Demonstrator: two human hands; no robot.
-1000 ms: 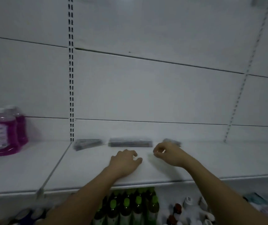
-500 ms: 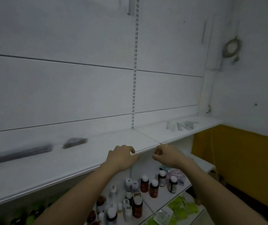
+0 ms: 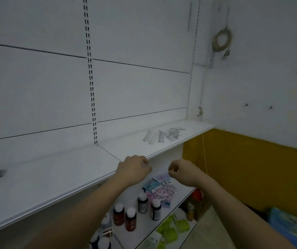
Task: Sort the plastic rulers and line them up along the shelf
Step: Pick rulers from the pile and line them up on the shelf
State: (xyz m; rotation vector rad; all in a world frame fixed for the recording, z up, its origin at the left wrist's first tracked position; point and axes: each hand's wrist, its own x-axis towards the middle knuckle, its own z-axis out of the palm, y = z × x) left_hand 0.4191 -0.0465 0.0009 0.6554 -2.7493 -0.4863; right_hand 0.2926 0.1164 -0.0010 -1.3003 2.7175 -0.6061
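up front, left hand (image 3: 133,168) and right hand (image 3: 181,171) loosely curled, empty, shelf (image 3: 68,177) holding clear rulers (image 3: 162,134)

On the lower shelf (image 3: 144,230) stand dark bottles with white caps (image 3: 130,219), two reddish-brown ones in front and two darker ones behind. Just behind them lie pink and blue patterned packets (image 3: 159,188), and green packets (image 3: 173,229) sit lower down. A mustard-yellow wall panel (image 3: 252,173) fills the right side, under a white wall where a coiled cable (image 3: 222,40) hangs.
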